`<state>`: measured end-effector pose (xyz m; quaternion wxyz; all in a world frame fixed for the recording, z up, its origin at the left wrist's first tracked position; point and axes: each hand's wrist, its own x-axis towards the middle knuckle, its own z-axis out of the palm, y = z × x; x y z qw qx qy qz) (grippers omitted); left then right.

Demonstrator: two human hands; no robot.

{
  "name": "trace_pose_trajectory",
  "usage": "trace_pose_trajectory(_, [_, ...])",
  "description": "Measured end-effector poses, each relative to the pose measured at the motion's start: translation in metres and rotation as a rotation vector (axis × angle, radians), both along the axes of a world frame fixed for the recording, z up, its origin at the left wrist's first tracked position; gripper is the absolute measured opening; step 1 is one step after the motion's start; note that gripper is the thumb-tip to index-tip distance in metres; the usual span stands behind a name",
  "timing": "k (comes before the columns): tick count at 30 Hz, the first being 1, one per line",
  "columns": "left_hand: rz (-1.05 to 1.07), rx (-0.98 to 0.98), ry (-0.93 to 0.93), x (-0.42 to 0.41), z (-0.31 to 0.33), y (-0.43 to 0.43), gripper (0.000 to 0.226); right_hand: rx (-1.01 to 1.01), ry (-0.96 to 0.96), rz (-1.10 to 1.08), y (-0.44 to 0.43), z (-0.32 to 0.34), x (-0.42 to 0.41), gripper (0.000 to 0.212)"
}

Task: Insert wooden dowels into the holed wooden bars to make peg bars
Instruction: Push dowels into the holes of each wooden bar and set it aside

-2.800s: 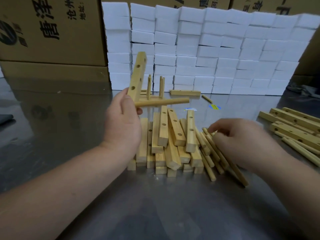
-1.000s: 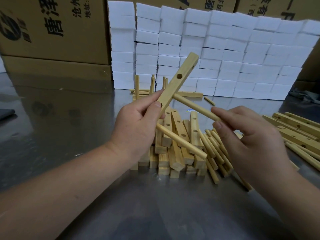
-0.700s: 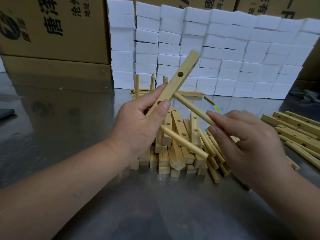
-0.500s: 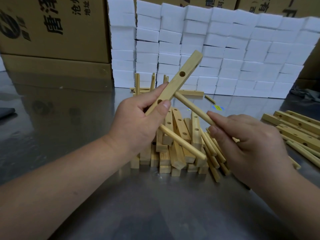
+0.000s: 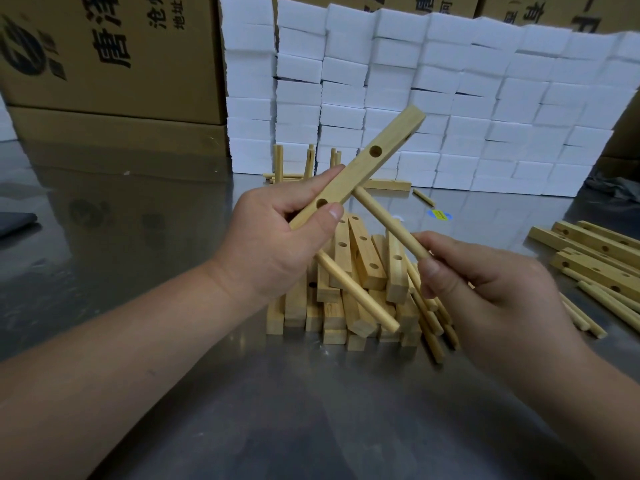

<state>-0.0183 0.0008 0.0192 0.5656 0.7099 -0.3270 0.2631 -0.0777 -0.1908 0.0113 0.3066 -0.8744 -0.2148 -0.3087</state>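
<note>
Left hand (image 5: 277,244): at centre frame, fingers and thumb curled round the lower end of a holed bar (image 5: 356,168), the thumb pressed just below an open hole.
Holed bar: held in the air, slanting from your palm up toward 1 o'clock. Two empty round holes show on its upper face.
First dowel (image 5: 356,296): juts from beneath your left palm toward 4 o'clock. Its joint with the bar is hidden by the hand.
Right hand (image 5: 485,289): at 4 o'clock of the left hand, thumb and fingertips pinching the near end of a second dowel (image 5: 388,223).
Second dowel: runs from that pinch toward 11 o'clock, its far tip meeting the bar's underside between the two open holes. How deep it sits cannot be told.
Handling: these look like light, stiff, dry wood that is not slippery. A thin dowel could likely bind or snap if pushed off-axis.
Where to hold: grip the bar beside the hole and pinch the dowel near its tail, pushing straight along its length.
Pile of bars (image 5: 360,271): on the bench (image 5: 311,410) directly beneath your hands, with loose dowels (image 5: 429,317) leaning at its 3 o'clock side.
Further out: finished peg bars (image 5: 304,168) at 12 o'clock, more bars (image 5: 595,251) at 3 o'clock, white foam blocks (image 5: 450,98) and cardboard boxes (image 5: 104,53) behind.
</note>
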Motion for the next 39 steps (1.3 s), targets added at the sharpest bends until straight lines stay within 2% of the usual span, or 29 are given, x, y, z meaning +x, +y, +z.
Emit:
trace_pose_trajectory(4, [0.000, 0.001, -0.019, 0.001, -0.001, 0.000, 0.041, 0.294, 0.133, 0.124, 0.003, 0.001, -0.002, 0.021])
trace_pose_trajectory(9, [0.034, 0.015, -0.047, 0.003, -0.004, 0.000, 0.041, 0.267, 0.179, 0.097, 0.006, 0.004, -0.002, 0.042])
trace_pose_trajectory(17, [0.104, -0.070, 0.038, 0.005, -0.008, -0.003, 0.030, 0.392, 0.133, 0.007, -0.002, 0.010, 0.003, 0.012])
trace_pose_trajectory(19, [0.125, -0.108, 0.060, 0.007, -0.008, -0.002, 0.030, 0.349, 0.106, -0.146, -0.014, 0.013, 0.010, 0.018])
trace_pose_trajectory(21, [0.130, -0.134, 0.089, 0.009, -0.008, -0.001, 0.029, 0.230, 0.199, -0.295, -0.025, 0.014, 0.020, 0.021])
trace_pose_trajectory(25, [0.136, -0.118, 0.095, 0.009, -0.011, -0.003, 0.029, -0.304, 0.449, -0.380, -0.028, 0.007, 0.031, 0.033])
trace_pose_trajectory(27, [0.131, -0.116, 0.098, 0.009, -0.013, -0.003, 0.029, -0.428, 0.455, -0.359, -0.028, 0.003, 0.032, 0.041])
trace_pose_trajectory(34, [0.110, -0.082, 0.095, 0.009, -0.014, -0.002, 0.031, -0.594, 0.321, -0.274, -0.025, -0.006, 0.034, 0.029])
trace_pose_trajectory(39, [0.105, -0.073, 0.119, 0.007, -0.013, -0.003, 0.028, -0.517, 0.331, -0.324, -0.023, -0.007, 0.035, 0.035])
